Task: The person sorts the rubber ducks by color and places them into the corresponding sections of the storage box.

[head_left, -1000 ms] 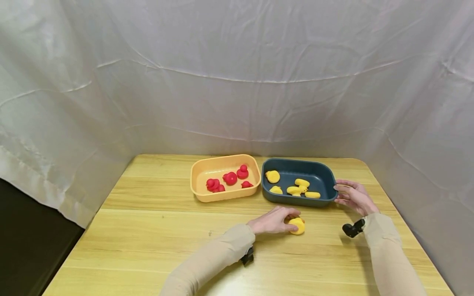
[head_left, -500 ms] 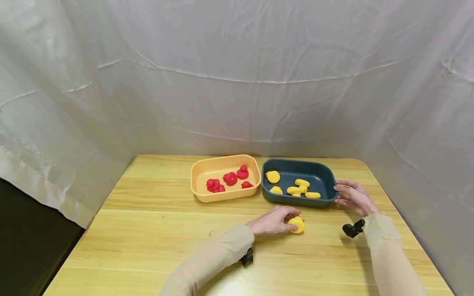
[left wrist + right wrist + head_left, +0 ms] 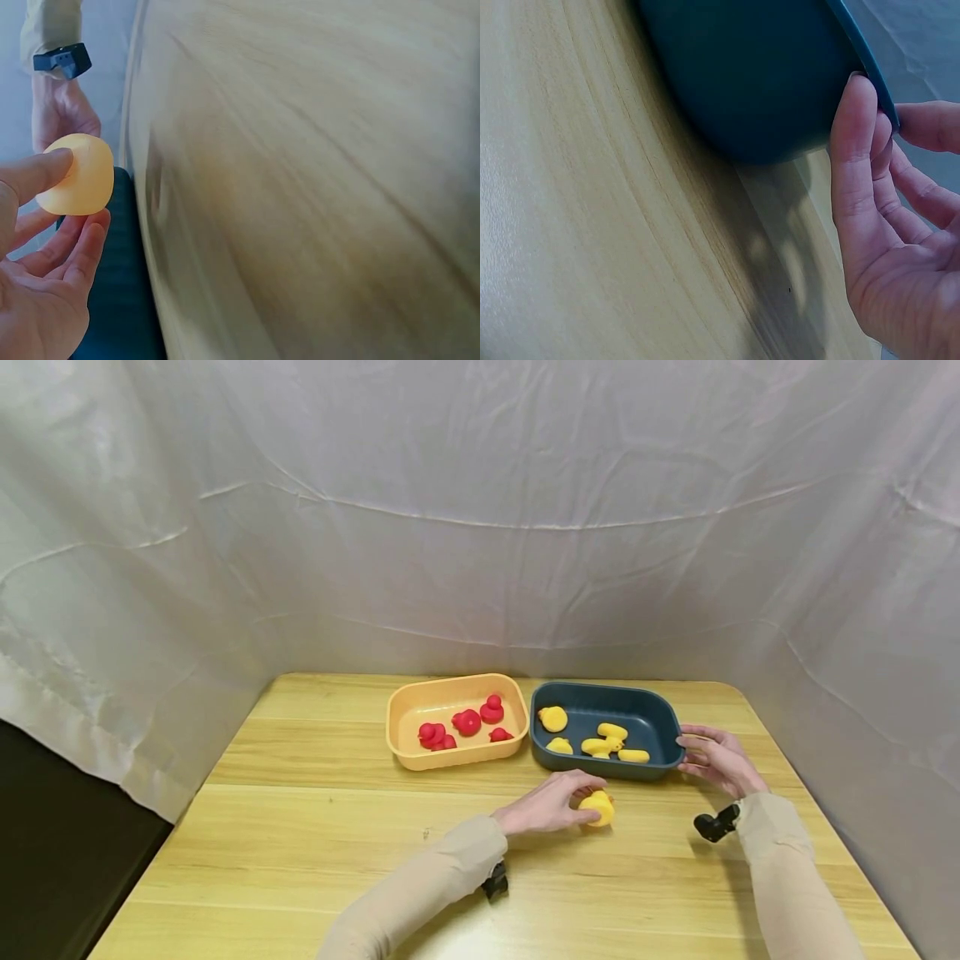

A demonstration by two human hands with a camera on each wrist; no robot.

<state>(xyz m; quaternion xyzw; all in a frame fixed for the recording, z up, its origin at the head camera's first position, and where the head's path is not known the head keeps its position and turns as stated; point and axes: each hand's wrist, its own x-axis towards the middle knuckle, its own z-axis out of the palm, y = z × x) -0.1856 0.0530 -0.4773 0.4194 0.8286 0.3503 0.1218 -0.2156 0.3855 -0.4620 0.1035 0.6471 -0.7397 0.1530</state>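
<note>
My left hand (image 3: 546, 803) pinches a yellow rubber duck (image 3: 597, 808) between thumb and fingers, just in front of the dark blue bin (image 3: 551, 762). In the left wrist view the duck (image 3: 86, 184) shows its smooth, rounded side, with the thumb pressed on it. At the bin's right end, my right hand (image 3: 716, 760) holds the rim. The right wrist view has the fingers (image 3: 853, 150) against the outer wall of the bin (image 3: 757, 82), with another fingertip behind the rim. Several yellow ducks (image 3: 553, 719) lie inside that bin, some on their sides.
A light orange bin (image 3: 397, 745) with several red ducks (image 3: 467, 722) stands left of the blue one, the two nearly touching. Both rest near the back of the wooden table (image 3: 300, 827). Grey-white curtain (image 3: 480, 527) hangs behind and at the sides.
My left hand has shifted slightly left and toward the bins, the yellow duck moving with it. The right hand and both bins stay where they were.
</note>
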